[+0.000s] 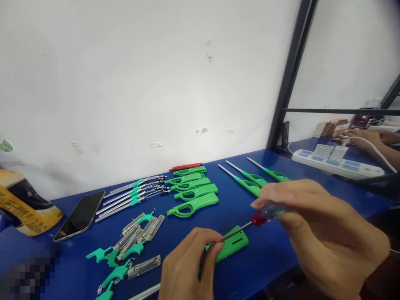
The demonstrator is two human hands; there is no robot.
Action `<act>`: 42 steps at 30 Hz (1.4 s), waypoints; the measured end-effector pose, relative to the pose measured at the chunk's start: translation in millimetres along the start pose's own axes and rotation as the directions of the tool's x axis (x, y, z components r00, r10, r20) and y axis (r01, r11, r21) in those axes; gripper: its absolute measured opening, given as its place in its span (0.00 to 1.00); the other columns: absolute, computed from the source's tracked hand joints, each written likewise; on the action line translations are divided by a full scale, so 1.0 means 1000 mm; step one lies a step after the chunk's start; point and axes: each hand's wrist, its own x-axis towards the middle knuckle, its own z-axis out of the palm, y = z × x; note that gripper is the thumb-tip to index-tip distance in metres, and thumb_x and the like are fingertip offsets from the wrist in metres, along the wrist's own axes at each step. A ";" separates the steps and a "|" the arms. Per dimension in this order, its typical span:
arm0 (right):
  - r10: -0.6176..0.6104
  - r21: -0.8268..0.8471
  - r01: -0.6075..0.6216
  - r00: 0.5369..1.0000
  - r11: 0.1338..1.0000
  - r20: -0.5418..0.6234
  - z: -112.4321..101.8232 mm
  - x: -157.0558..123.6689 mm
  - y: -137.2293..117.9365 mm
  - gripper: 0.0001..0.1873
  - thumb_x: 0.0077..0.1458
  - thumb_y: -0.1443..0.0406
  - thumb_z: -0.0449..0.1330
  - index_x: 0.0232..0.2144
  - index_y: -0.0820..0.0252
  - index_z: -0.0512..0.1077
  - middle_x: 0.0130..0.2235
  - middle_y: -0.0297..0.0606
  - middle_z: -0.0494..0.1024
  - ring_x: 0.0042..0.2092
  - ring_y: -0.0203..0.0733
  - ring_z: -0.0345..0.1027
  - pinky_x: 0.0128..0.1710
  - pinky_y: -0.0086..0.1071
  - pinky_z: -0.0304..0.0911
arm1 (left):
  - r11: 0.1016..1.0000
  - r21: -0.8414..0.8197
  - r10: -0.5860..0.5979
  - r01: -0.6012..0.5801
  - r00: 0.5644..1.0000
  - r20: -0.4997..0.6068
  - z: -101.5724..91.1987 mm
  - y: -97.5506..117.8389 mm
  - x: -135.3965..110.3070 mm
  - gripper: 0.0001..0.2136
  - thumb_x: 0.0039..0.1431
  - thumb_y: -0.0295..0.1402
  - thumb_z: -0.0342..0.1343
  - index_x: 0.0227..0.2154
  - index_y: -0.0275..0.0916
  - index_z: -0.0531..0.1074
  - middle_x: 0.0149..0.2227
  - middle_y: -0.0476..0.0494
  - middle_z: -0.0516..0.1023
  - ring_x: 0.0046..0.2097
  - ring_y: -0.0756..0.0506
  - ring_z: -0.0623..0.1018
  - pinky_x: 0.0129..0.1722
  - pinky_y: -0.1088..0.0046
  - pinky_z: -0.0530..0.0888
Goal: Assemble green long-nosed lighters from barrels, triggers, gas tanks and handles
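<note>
In my right hand point(328, 233) is a screwdriver point(258, 219) with a red and clear handle, its thin shaft slanting down to the left. The tip ends by the thumb and forefinger of my left hand point(192, 262), which are pressed together over a green lighter handle point(234, 245). Those fingers hide the exact spot where the tip rests. A pale tube point(145, 293) pokes out left of my left hand. Close by lie a clear fuel tank point(144, 266) and a teal trigger point(117, 273).
Several green handle shells point(195, 204) lie in a row, with metal tubes with wires point(117, 207) to their left. Three long lighters point(250, 187) rest behind my right hand. A phone point(80, 216), a yellow bottle point(28, 208) and a power strip point(337, 163) are around. Another person's hands point(368, 139) show beyond the frame.
</note>
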 end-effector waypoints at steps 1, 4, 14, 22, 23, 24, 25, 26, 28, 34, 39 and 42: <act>0.004 -0.006 -0.004 0.999 1.000 0.034 -0.003 0.001 -0.001 0.19 0.61 0.76 0.65 0.49 0.51 0.82 0.39 0.36 0.85 0.37 0.45 0.79 0.30 0.37 0.77 | 0.999 0.010 0.040 -0.040 0.999 0.034 0.006 0.000 0.000 0.08 0.69 0.30 0.58 0.37 0.48 0.81 0.36 0.52 0.84 0.34 0.48 0.81 0.36 0.76 0.76; -0.011 -0.039 0.018 0.985 0.999 0.169 -0.012 0.001 -0.004 0.19 0.60 0.77 0.64 0.48 0.51 0.82 0.39 0.35 0.86 0.38 0.44 0.81 0.35 0.35 0.79 | 0.989 0.065 0.123 -0.132 0.985 0.120 0.030 0.000 0.003 0.10 0.68 0.25 0.56 0.37 0.46 0.80 0.40 0.48 0.81 0.43 0.44 0.80 0.43 0.71 0.76; 0.033 -0.146 0.003 0.968 0.989 0.247 -0.033 -0.002 0.017 0.15 0.63 0.75 0.65 0.46 0.52 0.80 0.41 0.32 0.86 0.43 0.41 0.82 0.44 0.32 0.78 | 0.967 0.227 0.081 -0.113 0.986 0.144 0.075 -0.001 0.011 0.13 0.71 0.22 0.51 0.41 0.45 0.78 0.42 0.46 0.80 0.44 0.40 0.77 0.45 0.62 0.71; 0.117 -0.204 -0.050 0.936 0.978 0.333 -0.036 -0.006 0.029 0.11 0.66 0.72 0.63 0.45 0.52 0.80 0.42 0.32 0.87 0.44 0.40 0.82 0.45 0.31 0.78 | 0.947 0.306 0.064 -0.098 0.991 0.121 0.092 -0.013 0.005 0.13 0.70 0.19 0.49 0.39 0.42 0.76 0.41 0.45 0.78 0.41 0.41 0.76 0.44 0.62 0.70; 0.124 -0.202 -0.059 0.937 0.978 0.328 -0.035 -0.006 0.030 0.10 0.66 0.72 0.63 0.44 0.52 0.80 0.42 0.33 0.86 0.43 0.40 0.82 0.44 0.31 0.78 | 0.947 0.306 0.060 -0.096 0.991 0.123 0.092 -0.014 0.005 0.13 0.70 0.19 0.48 0.40 0.43 0.76 0.41 0.45 0.78 0.40 0.42 0.76 0.43 0.63 0.70; 0.130 -0.199 -0.067 0.938 0.978 0.322 -0.034 -0.006 0.031 0.10 0.66 0.72 0.63 0.44 0.52 0.80 0.41 0.32 0.86 0.42 0.39 0.82 0.43 0.31 0.78 | 0.947 0.306 0.058 -0.095 0.990 0.128 0.092 -0.013 0.005 0.14 0.70 0.20 0.48 0.40 0.43 0.76 0.41 0.45 0.78 0.40 0.42 0.77 0.43 0.64 0.70; 0.136 -0.195 -0.076 0.939 0.978 0.316 -0.032 -0.006 0.031 0.10 0.67 0.72 0.63 0.44 0.52 0.80 0.41 0.32 0.86 0.42 0.39 0.81 0.43 0.31 0.77 | 0.948 0.305 0.055 -0.094 0.990 0.132 0.092 -0.013 0.005 0.14 0.71 0.20 0.48 0.40 0.43 0.75 0.42 0.46 0.78 0.41 0.42 0.77 0.43 0.65 0.70; 0.143 -0.191 -0.086 0.941 0.978 0.308 -0.031 -0.006 0.032 0.09 0.67 0.71 0.63 0.43 0.52 0.80 0.40 0.32 0.86 0.41 0.39 0.81 0.42 0.31 0.77 | 0.948 0.305 0.053 -0.093 0.989 0.137 0.091 -0.012 0.005 0.13 0.71 0.21 0.48 0.40 0.44 0.75 0.42 0.46 0.78 0.41 0.42 0.77 0.42 0.65 0.70; 0.152 -0.182 -0.102 0.945 0.978 0.289 -0.026 -0.006 0.033 0.08 0.68 0.70 0.63 0.43 0.52 0.80 0.39 0.33 0.86 0.40 0.40 0.81 0.41 0.32 0.76 | 0.947 0.309 0.049 -0.091 0.989 0.142 0.091 -0.012 0.006 0.13 0.71 0.21 0.48 0.40 0.44 0.75 0.41 0.46 0.78 0.41 0.42 0.77 0.41 0.65 0.70; 0.147 -0.154 -0.105 0.943 0.983 0.298 -0.020 -0.008 0.035 0.08 0.67 0.70 0.63 0.42 0.52 0.80 0.39 0.33 0.85 0.40 0.40 0.80 0.40 0.32 0.75 | 0.936 0.342 0.048 -0.084 0.992 0.113 0.096 -0.016 0.005 0.13 0.72 0.22 0.47 0.37 0.43 0.74 0.38 0.46 0.77 0.40 0.41 0.75 0.42 0.63 0.68; 0.185 -0.184 -0.137 0.944 0.973 0.274 -0.020 -0.008 0.036 0.07 0.68 0.70 0.63 0.43 0.53 0.79 0.39 0.33 0.84 0.38 0.38 0.79 0.40 0.32 0.75 | 0.918 0.385 0.056 -0.090 0.993 0.100 0.100 -0.018 0.005 0.15 0.71 0.20 0.45 0.36 0.42 0.73 0.38 0.45 0.77 0.38 0.41 0.74 0.40 0.62 0.66; 0.197 -0.187 -0.149 0.942 0.971 0.273 -0.020 -0.008 0.037 0.07 0.69 0.69 0.63 0.43 0.53 0.80 0.40 0.34 0.85 0.38 0.40 0.79 0.40 0.34 0.75 | 0.908 0.410 0.053 -0.088 0.994 0.097 0.101 -0.017 0.006 0.15 0.70 0.19 0.45 0.34 0.42 0.72 0.37 0.45 0.77 0.38 0.41 0.73 0.39 0.63 0.66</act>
